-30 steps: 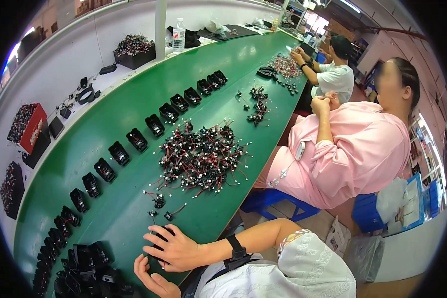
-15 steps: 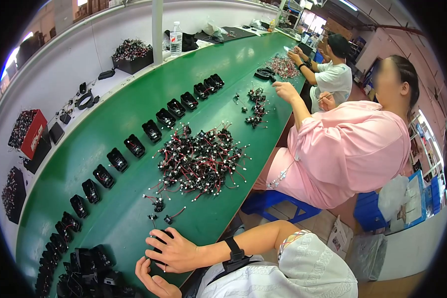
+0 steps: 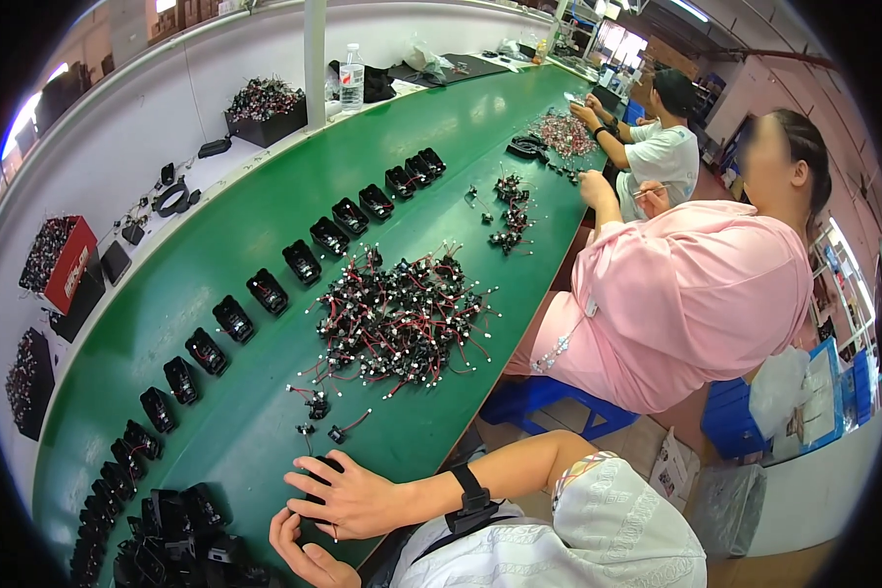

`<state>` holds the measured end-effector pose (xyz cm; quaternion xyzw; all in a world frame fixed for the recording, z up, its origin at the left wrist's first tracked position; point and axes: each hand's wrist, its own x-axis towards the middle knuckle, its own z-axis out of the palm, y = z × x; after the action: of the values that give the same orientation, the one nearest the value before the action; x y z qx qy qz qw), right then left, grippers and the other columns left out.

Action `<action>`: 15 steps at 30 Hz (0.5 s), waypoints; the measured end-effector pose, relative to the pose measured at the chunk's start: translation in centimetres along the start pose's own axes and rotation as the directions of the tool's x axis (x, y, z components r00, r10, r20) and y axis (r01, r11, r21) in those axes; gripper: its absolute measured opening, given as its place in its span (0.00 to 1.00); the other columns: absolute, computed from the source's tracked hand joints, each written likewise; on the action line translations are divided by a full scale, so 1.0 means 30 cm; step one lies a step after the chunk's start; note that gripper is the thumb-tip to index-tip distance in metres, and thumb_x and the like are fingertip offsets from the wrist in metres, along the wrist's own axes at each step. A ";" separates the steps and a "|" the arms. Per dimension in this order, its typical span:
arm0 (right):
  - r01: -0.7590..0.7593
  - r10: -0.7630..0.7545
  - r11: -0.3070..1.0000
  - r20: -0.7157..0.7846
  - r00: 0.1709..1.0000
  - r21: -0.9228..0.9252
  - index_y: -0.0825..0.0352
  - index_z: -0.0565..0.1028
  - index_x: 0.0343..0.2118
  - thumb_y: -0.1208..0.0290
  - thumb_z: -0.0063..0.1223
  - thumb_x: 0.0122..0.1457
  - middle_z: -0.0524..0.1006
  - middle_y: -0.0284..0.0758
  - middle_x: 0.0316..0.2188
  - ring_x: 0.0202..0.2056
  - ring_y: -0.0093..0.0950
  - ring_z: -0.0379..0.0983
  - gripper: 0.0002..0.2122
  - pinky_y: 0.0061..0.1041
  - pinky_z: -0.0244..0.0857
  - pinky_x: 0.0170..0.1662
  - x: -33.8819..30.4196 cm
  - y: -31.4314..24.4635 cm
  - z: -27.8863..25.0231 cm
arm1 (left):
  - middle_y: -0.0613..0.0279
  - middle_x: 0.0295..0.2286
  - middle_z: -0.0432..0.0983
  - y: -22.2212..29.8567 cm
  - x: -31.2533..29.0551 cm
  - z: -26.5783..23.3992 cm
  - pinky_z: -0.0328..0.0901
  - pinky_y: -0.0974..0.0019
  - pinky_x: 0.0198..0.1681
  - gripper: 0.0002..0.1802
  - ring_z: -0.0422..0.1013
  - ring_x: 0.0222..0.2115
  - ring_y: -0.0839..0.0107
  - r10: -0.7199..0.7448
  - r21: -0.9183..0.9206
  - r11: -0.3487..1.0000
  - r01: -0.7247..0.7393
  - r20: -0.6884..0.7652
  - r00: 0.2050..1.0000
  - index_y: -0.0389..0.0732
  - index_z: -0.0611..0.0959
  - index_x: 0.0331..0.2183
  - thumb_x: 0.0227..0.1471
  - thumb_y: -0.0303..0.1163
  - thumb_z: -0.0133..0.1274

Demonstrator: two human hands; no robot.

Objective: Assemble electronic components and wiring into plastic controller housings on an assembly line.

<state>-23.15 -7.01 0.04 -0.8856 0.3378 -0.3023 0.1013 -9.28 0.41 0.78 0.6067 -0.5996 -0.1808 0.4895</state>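
A black plastic housing (image 3: 315,499) is between my two hands near the table's front edge, mostly covered by fingers. My right hand (image 3: 358,498) lies over it from above, fingers bent around it, a black band on its wrist. Beneath and nearer to me, my left hand (image 3: 309,557) curls its fingers against the housing's lower side. Just beyond are a few loose small black parts with short wires (image 3: 346,428). Farther on lies a large heap of such black parts with red wires and white connectors (image 3: 402,318).
A curved row of black housings (image 3: 234,318) runs along the green table (image 3: 265,402). More black housings (image 3: 181,529) are piled at the lower left. A co-worker in pink (image 3: 676,294) sits to the right, another person (image 3: 661,147) beyond. Filled bins (image 3: 78,265) stand on the left ledge.
My hands keep almost the same hold on the housing. The co-worker in pink has moved a hand back from the table toward the body. The view has shifted slightly.
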 end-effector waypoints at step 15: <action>0.050 -0.049 0.999 0.030 0.998 -0.015 0.62 0.70 0.47 0.62 0.61 0.50 0.65 0.43 0.56 0.59 0.44 0.57 0.22 0.47 0.58 0.50 -0.005 0.023 0.005 | 0.48 0.51 0.70 -0.001 -0.006 0.008 0.61 0.59 0.49 0.27 0.67 0.49 0.58 -0.009 0.009 1.000 0.009 -0.022 1.000 0.31 0.74 0.47 0.68 0.46 0.32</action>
<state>-23.51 -7.43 -0.42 -0.8988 0.3167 -0.2888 0.0917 -9.50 0.49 0.57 0.6136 -0.5923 -0.1735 0.4926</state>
